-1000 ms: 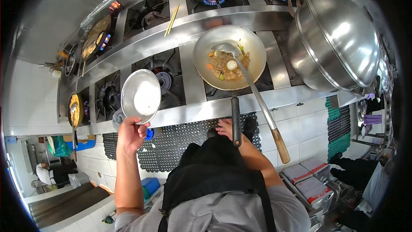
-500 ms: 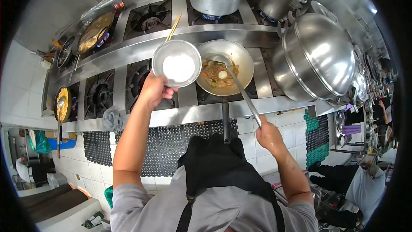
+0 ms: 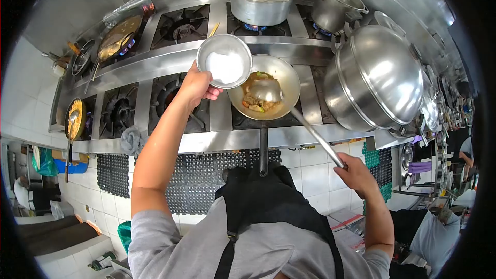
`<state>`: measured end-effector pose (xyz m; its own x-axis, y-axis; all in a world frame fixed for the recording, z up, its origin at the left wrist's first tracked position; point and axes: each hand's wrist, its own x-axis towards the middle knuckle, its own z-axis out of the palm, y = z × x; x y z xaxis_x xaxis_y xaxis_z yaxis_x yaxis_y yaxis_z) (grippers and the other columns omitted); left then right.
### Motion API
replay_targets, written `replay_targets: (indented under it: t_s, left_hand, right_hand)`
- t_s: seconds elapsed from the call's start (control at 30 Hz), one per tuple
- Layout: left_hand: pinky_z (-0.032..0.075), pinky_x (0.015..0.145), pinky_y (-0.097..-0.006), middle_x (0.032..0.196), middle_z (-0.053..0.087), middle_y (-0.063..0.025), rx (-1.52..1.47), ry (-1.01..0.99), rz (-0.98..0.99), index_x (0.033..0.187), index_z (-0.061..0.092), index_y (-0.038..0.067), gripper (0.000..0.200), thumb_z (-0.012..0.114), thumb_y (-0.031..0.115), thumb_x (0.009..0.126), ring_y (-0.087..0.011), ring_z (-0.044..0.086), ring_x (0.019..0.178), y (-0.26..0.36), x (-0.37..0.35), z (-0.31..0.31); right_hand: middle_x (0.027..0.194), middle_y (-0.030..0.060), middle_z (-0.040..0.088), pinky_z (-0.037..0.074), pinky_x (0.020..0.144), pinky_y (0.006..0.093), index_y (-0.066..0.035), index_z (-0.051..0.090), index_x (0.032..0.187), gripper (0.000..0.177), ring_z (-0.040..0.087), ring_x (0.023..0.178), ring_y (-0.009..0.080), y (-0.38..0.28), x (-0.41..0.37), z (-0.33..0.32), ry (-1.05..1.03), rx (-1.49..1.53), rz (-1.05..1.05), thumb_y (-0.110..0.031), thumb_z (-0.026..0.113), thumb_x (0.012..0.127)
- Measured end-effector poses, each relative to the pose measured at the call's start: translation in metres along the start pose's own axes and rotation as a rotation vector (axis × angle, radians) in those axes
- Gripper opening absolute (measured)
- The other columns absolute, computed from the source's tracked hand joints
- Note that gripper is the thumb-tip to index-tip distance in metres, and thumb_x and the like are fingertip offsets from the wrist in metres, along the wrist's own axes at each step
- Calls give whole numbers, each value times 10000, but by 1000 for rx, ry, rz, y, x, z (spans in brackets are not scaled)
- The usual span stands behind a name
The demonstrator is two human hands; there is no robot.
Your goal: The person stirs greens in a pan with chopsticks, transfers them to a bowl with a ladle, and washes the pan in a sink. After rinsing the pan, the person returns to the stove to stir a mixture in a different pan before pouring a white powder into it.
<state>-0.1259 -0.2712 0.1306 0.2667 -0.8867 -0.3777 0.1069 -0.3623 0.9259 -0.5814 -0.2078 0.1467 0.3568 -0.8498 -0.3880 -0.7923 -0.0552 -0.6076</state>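
My left hand [image 3: 198, 85] grips the rim of a metal bowl [image 3: 204, 80] with a white substance inside [image 3: 227, 67]. The bowl hovers over the stove, just up and left of a light-coloured frying pan [image 3: 291, 83]. In that pan lies brownish food [image 3: 254, 103] with green and orange bits. My right hand [image 3: 358, 174] is closed round the handle end of a long metal ladle [image 3: 319, 138], whose head rests in or just over the food. The pan's dark handle [image 3: 263, 152] points toward my apron, and no hand is on it.
A steaming pot [image 3: 261, 5] stands over a blue flame at the back, with another pot [image 3: 337, 8] beside it. A large domed steel vessel [image 3: 380, 77] sits right. Left are a pan of yellow food [image 3: 76, 119] and a wok [image 3: 119, 36]. A grey cloth [image 3: 133, 140] lies at the edge.
The bowl in my left hand has moved right and slightly up, nearer the pan. My right hand has drawn right and down, and the ladle head has shifted and turned over within the pan.
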Motion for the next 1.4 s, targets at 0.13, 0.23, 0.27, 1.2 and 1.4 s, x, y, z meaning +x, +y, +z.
replay_targets:
  t_s: [0.13,0.23,0.27,1.2,1.4]
  left_hand:
    - [505,422,-287,776,611,-156,46,26,23,1432,216,98,671,372,-27,792,-165,579,494,2,6,8]
    - [504,414,-290,773,612,-149,56,15,25,1452,189,122,699,367,-32,793,-165,578,489,3,9,14]
    - [504,414,-290,773,612,-149,55,21,24,1452,189,122,699,367,-32,793,-165,578,489,4,8,17]
    - [560,443,-360,879,624,-215,297,51,157,1517,60,107,760,355,0,825,-223,621,511,4,39,36]
    - [562,446,-359,920,621,-226,325,66,112,1522,58,129,751,367,16,846,-236,632,523,8,36,42]
  right_hand:
    - [662,174,573,447,594,407,-20,564,1069,245,571,603,324,33,8,15,-66,-167,-194,-88,612,839]
    - [702,242,617,473,631,544,-45,534,1071,267,611,702,464,41,22,30,94,-386,-166,-129,602,827]
    - [698,258,614,477,636,554,-35,527,1095,289,607,700,475,41,25,35,135,-380,-163,-136,593,833]
    - [842,293,612,458,718,500,24,533,995,217,574,831,489,11,62,51,70,-49,-43,-139,571,857]
    - [904,266,640,487,756,459,-2,548,1148,335,661,859,369,12,62,42,-102,10,40,-143,601,849]
